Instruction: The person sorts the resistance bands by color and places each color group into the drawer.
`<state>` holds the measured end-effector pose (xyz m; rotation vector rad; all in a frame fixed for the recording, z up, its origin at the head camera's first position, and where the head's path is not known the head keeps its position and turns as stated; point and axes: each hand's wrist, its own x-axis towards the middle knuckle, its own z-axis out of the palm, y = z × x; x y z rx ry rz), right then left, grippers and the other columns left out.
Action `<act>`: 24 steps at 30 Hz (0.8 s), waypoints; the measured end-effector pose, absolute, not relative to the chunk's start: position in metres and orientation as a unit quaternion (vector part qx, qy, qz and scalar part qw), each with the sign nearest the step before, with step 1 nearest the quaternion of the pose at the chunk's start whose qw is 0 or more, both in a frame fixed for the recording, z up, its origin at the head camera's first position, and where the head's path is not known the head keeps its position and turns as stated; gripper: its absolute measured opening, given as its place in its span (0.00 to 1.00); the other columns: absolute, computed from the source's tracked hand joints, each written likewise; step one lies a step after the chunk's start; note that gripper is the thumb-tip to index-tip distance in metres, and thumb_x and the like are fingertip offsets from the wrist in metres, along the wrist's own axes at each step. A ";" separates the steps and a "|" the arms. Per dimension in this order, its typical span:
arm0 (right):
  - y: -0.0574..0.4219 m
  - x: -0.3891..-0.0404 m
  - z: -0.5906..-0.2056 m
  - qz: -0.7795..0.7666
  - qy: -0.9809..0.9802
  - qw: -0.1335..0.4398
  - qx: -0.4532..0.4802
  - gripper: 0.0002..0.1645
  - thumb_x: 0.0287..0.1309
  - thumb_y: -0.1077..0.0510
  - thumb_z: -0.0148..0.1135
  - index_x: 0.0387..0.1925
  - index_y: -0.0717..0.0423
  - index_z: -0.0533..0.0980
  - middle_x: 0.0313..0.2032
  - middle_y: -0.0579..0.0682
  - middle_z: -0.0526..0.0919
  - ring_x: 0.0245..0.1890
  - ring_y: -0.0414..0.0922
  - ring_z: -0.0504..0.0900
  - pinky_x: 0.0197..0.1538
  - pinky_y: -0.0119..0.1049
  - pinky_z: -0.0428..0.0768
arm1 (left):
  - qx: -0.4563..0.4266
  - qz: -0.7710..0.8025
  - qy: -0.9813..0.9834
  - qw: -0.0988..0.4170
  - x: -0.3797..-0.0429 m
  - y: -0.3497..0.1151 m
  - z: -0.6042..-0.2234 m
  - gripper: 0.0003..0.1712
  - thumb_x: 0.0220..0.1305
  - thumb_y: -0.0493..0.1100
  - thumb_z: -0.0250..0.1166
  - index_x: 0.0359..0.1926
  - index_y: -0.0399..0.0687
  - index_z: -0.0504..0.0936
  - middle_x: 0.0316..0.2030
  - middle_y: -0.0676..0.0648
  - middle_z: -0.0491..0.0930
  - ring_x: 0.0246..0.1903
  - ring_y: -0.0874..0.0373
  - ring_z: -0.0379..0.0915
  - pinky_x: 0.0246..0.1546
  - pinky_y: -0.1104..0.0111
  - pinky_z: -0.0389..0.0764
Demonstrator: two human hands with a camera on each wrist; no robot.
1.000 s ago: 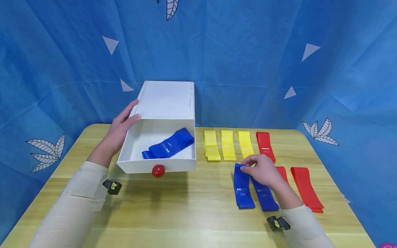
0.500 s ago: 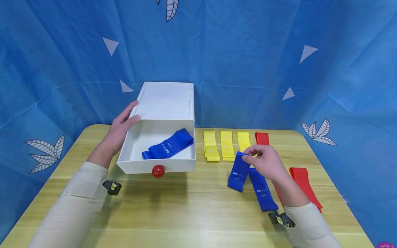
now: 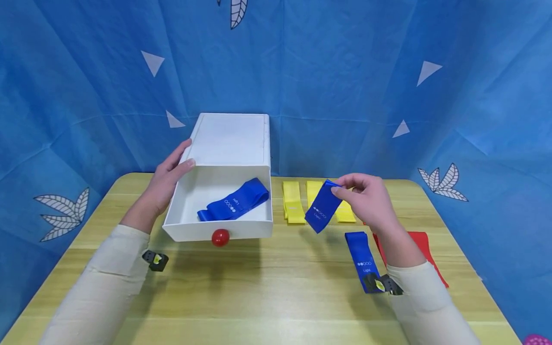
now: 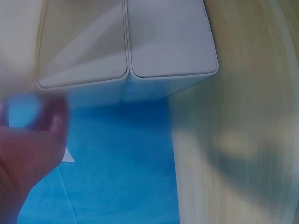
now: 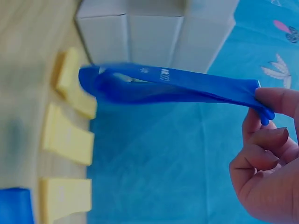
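My right hand [image 3: 366, 201] pinches one end of a blue resistance band [image 3: 322, 207] marked "Light" between thumb and fingers. The band hangs tilted above the yellow bands; in the right wrist view the held band [image 5: 182, 86] is a folded loop. At the white drawer unit [image 3: 230, 139], my left hand [image 3: 166, 179] rests against the left side, thumb at the front top edge. Its drawer [image 3: 189, 231], with a red round knob [image 3: 220, 237], is pulled out. Inside lies another blue band [image 3: 237, 200]. The left wrist view shows my left hand [image 4: 32, 149] blurred beside the stacked drawer fronts.
Behind the held band are yellow bands [image 3: 294, 203] in a row, partly covered. One more blue band [image 3: 361, 256] lies on the wooden table [image 3: 276, 297], with red bands [image 3: 424, 249] partly hidden by my right arm. A blue patterned cloth [image 3: 345, 96] hangs behind.
My right hand has lifted the left blue band off the table and carried it up, away from me and slightly left. My left hand and the drawer have stayed put.
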<state>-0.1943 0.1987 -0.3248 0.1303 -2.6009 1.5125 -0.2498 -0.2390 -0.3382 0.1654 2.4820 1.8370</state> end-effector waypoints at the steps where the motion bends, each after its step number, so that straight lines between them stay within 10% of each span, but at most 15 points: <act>1: 0.197 -0.195 -0.321 0.510 -0.856 0.071 0.044 0.13 0.65 0.52 0.66 0.41 0.59 0.83 0.38 0.55 0.82 0.34 0.51 0.71 0.34 0.42 0.70 | 0.053 0.594 0.802 0.025 -0.250 -0.239 -0.338 0.40 0.69 0.68 0.55 0.77 0.82 0.49 0.75 0.50 0.52 0.63 0.41 0.65 0.46 0.50 0.81; 24: 0.119 -0.203 -0.221 0.639 -0.744 0.146 0.132 0.08 0.64 0.58 0.67 0.40 0.59 0.84 0.40 0.55 0.83 0.45 0.50 0.75 0.43 0.42 0.73 | 0.053 0.613 0.788 0.023 -0.250 -0.238 -0.337 0.39 0.69 0.66 0.56 0.77 0.82 0.51 0.75 0.50 0.54 0.61 0.42 0.66 0.43 0.57 0.83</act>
